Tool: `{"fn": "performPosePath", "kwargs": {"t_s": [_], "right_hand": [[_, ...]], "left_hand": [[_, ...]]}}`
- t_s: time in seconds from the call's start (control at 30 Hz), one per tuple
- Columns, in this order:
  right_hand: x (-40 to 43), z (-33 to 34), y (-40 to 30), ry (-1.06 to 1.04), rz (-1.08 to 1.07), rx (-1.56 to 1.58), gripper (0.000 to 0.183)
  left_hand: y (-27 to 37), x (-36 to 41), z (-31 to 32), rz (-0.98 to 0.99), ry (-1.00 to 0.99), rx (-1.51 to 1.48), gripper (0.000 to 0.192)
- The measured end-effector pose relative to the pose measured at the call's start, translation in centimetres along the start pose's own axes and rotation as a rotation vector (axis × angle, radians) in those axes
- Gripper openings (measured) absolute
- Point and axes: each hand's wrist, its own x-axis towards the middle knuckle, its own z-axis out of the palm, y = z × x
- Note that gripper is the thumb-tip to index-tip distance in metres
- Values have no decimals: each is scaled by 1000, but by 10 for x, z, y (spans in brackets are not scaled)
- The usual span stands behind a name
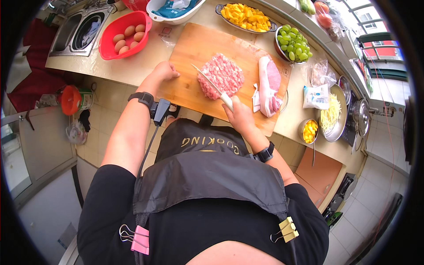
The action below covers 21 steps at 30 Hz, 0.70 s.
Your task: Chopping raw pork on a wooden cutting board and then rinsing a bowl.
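My right hand (239,114) grips the white handle of a kitchen knife (212,82). Its blade lies over a round, flattened mound of chopped raw meat (228,71) on a wooden cutting board (185,89). Near the board's left edge rests my left hand (166,71), its fingers curled and holding nothing that I can see. A slab of raw pork with rind (270,82) lies on the right part of the board, with a small pale strip (256,98) beside it.
Beyond the board stand a red basket of eggs (103,39), a white basin (172,20), a dish of yellow cubes (246,16) and a bowl of green grapes (293,44). To the right are a small pan (300,131) and a metal pan of pale shreds (343,116).
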Motion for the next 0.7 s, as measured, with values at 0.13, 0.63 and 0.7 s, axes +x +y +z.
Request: {"fn": "performPosePath", "kwargs": {"t_s": [0.13, 0.63, 0.7], "right_hand": [[12, 3, 9, -7, 14, 28, 27], [10, -1, 4, 80, -19, 84, 29], [12, -2, 7, 54, -7, 70, 28]], "left_hand": [[9, -7, -1, 15, 26, 21, 23], [-2, 0, 5, -15, 21, 0, 22], [3, 4, 0, -29, 9, -27, 22]]}}
